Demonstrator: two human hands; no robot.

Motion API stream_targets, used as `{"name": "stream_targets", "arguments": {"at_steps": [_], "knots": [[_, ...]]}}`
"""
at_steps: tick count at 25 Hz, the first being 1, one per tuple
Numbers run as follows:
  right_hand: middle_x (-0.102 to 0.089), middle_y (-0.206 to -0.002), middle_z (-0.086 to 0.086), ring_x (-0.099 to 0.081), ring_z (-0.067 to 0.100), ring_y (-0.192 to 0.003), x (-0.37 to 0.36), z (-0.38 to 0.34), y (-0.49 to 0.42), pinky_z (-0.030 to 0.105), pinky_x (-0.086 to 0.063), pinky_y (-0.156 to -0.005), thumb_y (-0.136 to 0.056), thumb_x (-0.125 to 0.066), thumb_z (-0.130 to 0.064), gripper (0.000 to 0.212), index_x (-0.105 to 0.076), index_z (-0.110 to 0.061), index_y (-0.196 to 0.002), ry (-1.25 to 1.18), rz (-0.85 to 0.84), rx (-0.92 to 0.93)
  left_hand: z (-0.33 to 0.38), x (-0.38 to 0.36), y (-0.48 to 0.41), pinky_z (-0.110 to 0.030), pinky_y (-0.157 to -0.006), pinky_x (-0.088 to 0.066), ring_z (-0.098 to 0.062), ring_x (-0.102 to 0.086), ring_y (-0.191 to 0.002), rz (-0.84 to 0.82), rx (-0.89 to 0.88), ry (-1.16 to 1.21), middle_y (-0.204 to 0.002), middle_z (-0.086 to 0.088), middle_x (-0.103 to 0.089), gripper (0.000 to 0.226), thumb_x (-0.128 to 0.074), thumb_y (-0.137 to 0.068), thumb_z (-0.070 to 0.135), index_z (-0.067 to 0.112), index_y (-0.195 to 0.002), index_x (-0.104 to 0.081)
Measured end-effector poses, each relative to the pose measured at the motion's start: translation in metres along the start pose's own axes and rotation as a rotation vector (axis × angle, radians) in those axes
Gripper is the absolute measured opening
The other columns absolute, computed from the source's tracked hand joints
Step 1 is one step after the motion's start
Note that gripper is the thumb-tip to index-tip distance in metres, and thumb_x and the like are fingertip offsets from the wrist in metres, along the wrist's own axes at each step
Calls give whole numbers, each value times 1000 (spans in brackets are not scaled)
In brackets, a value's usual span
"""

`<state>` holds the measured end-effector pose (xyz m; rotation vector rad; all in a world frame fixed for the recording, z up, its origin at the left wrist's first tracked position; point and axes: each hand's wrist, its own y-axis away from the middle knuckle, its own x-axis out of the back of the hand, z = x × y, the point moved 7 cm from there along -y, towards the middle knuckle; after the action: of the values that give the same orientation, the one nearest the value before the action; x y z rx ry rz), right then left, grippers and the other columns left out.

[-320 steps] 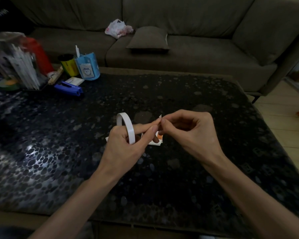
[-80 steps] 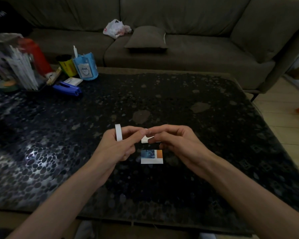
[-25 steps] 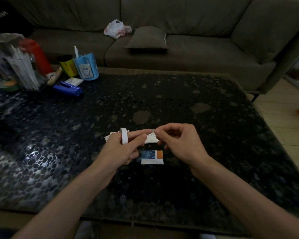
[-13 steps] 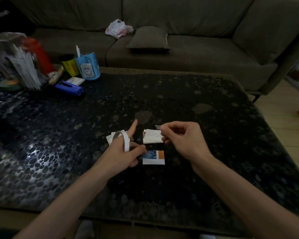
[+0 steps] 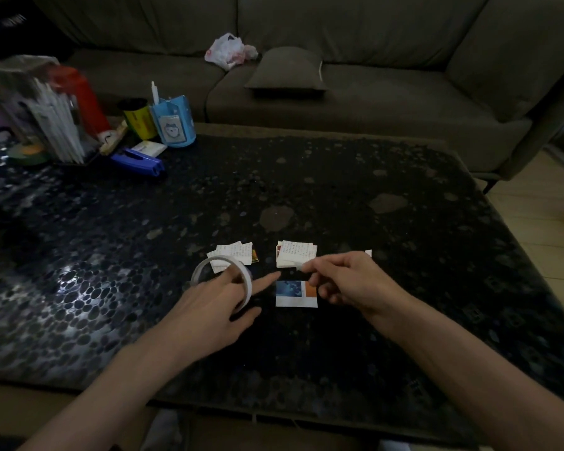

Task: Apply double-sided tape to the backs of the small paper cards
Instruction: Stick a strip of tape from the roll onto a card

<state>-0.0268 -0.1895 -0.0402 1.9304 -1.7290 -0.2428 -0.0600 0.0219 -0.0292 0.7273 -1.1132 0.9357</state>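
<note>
L hand [image 5: 215,301] is held low over the dark pebbled surface [image 5: 339,196], fingers stretched out, nothing clenched, index pointed twd the R. The white tape roll [image 5: 247,289] is looped round its fingers like a ring and carried tilted. This part is blurred, so which fingers pass thru can't be told.

R hand [image 5: 349,284] is curled, thumb & index pinched on a small pale tape strip [image 5: 302,265], held at the near edge of the R card pile [image 5: 295,255]. Whether strip and pile touch can't be told.

Two piles of small cards are laid side by side mid-surface, written sides up. The L card pile [image 5: 233,255] is just beyond the roll and partly hidden by it. A single colour card [image 5: 296,296] (blue, orange, white band) is laid flat btwn the hands, nearer than the piles. A tiny white scrap [image 5: 368,253] is seen just beyond the R hand.

At the far L corner a blue stapler [image 5: 137,161], blue pen cup [image 5: 173,125], yellow can [image 5: 139,118] & red bottle [image 5: 82,99] are grouped. A sofa [image 5: 388,102] w/ cushion [image 5: 287,71] & plastic bag [image 5: 228,50] is seen behind.
</note>
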Motion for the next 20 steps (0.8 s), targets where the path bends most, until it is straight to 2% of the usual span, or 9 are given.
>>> {"name": "stream_targets", "arguments": {"at_steps": [3,6,9,13,18,20], "knots": [[-72,-69,-5,-58,2,-50,-8,12,-1,16,-45,-47,-97,-72,-22,13,-83,-16,-96,9,-77,-123,-4,-9,3,-17,-81,-39,5,-36,-104,-24,-56,-17,-134,16,-35,62,-49,-104,50,59,-156,-18],[-70,-69,-4,-55,3,-49,-12,20,-2,16,-40,-43,-93,-75,-22,13,-83,-13,-98,56,-107,-205,-7,-15,5,-20,-92,-43,1,-39,-116,-9,-76,2,-135,16,-32,60,-48,-104,52,58,-156,-21],[-68,-68,-4,-53,4,-47,-12,24,-3,16,-36,-41,-92,-77,-22,14,-82,-11,-98,80,-85,-246,-6,-19,2,-25,-96,-47,-5,-42,-125,7,-85,-9,-140,12,-33,62,-46,-103,57,56,-158,-18],[-65,-66,-4,-48,4,-46,-13,25,-3,17,-34,-42,-94,-75,-22,16,-81,-9,-101,65,-101,-253,-2,-20,0,-27,-93,-47,-7,-43,-125,32,-106,-31,-140,10,-33,63,-44,-102,60,58,-157,-14],[-61,-62,-5,-46,4,-45,-14,25,-5,19,-36,-46,-92,-76,-21,15,-81,-10,-102,81,-96,-250,5,-23,-2,-23,-81,-45,-4,-43,-116,45,-136,-12,-130,14,-32,63,-47,-102,58,61,-156,-15],[-60,-61,-5,-45,4,-44,-14,25,-6,19,-36,-46,-91,-76,-21,18,-81,-9,-104,89,-97,-246,4,-24,-5,-24,-83,-47,-5,-45,-116,43,-118,-6,-130,14,-32,63,-46,-100,63,61,-155,-16]]}}
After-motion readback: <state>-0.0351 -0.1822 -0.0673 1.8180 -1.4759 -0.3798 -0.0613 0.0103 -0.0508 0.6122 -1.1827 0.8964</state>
